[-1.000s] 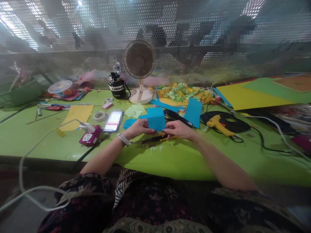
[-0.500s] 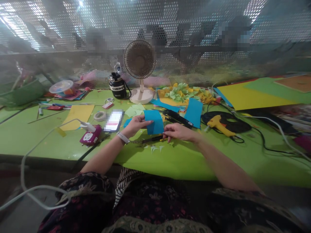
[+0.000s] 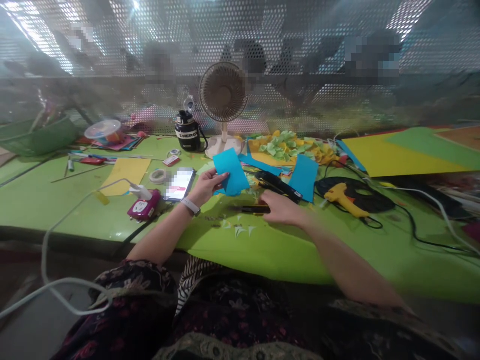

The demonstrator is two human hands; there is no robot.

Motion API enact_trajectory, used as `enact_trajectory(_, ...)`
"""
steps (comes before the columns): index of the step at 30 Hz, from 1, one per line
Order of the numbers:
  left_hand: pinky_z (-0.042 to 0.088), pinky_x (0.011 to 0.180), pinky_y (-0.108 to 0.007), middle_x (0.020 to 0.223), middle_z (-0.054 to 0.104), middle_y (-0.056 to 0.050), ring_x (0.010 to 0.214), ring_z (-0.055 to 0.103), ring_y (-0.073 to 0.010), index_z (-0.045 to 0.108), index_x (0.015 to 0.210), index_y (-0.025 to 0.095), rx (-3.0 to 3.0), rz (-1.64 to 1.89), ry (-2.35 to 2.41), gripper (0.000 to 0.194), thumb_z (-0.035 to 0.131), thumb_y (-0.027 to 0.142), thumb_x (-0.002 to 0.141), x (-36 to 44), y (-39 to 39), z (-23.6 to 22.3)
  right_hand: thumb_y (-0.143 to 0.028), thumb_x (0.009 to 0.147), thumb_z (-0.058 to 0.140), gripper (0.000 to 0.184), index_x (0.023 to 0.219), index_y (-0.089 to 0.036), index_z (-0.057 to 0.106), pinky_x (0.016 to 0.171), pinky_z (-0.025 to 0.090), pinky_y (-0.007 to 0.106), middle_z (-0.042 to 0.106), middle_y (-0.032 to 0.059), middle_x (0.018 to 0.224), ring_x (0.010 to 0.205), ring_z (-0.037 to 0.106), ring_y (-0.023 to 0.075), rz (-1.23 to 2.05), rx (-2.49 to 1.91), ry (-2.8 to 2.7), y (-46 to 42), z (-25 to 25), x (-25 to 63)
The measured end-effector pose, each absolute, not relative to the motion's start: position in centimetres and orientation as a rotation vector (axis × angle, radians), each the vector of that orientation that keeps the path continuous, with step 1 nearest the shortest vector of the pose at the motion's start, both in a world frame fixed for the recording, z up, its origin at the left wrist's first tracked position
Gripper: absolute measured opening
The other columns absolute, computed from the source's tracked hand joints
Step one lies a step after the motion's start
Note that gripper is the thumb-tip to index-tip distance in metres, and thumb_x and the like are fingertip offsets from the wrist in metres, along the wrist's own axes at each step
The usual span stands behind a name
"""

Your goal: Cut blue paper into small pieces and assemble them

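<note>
Perforated metal sheeting [image 3: 240, 30] closes off the far side of a long bench covered in glossy lime-green plastic [image 3: 48, 197], crowded with craft supplies: a small brown desk fan [image 3: 223, 92], a heap of crumpled pale-green and yellow paper scraps [image 3: 288, 147], a yellow hot glue gun [image 3: 342, 200], a magenta power socket [image 3: 144, 206] and a phone with a blurred screen [image 3: 180, 184]. Near the middle, the left hand [image 3: 207, 187], a white-strapped watch [image 3: 190, 206] at its wrist, pinches a tilted rectangle of turquoise card [image 3: 231, 172] by its lower edge, between thumb and fingers, holding it above the bench; a grip that low leaves most of the card's face uncovered and easy to see. The right hand [image 3: 284, 209] rests well apart, curled and blurred, its fingers [image 3: 267, 205] right at the end of a slim black-and-yellow craft cutter [image 3: 252, 209] lying flat; whether they have closed on it, the blur hides. Tiny pale-green paper offcuts [image 3: 240, 230] lie just below, and a black pen-shaped electric tool [image 3: 277, 186] sits just beyond that hand.
</note>
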State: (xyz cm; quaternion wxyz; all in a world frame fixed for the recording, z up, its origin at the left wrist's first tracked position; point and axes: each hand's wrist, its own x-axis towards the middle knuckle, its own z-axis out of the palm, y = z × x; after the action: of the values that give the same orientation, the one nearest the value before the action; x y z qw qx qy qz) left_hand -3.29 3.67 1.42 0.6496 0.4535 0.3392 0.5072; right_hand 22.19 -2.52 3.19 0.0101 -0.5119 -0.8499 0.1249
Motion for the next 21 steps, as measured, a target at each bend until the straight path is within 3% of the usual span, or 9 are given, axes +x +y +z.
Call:
enact_trajectory(4,0.052,0.061,-0.020,0.075,0.071,0.001,0.062,0.063,-0.0080,0.069,0.091,0.016,1.026,1.204,0.751,0.053,0.094,0.042,0.052,-3.6,3.9,1.7,-0.026,0.073,0.061,0.031,0.103,-0.020,0.060,0.057,0.039,0.031,0.071,0.0101,0.092,0.070,0.061,0.0231,0.278,-1.871,-2.298,-2.1,4.9,23.5)
enact_trajectory(10,0.048,0.055,-0.017,0.056,0.052,0.008,0.050,0.050,-0.0045,0.065,0.080,0.016,1.080,1.246,0.787,0.046,0.093,0.043,0.056,-3.9,4.2,1.6,-0.028,0.073,0.057,0.032,0.103,-0.021,0.063,0.068,0.045,0.035,0.073,0.0103,0.099,0.082,0.065,0.0279,0.031,-1.680,-2.068,-1.8,5.6,25.4)
enact_trajectory(21,0.046,0.052,-0.015,0.058,0.052,0.008,0.049,0.046,-0.0026,0.068,0.083,0.016,1.133,1.247,0.790,0.045,0.092,0.044,0.058,-4.0,4.4,1.3,-0.027,0.073,0.056,0.031,0.103,-0.021,0.065,0.066,0.042,0.034,0.073,0.0108,0.099,0.081,0.063,0.0278,-0.001,-1.714,-2.100,-2.2,5.6,25.0)
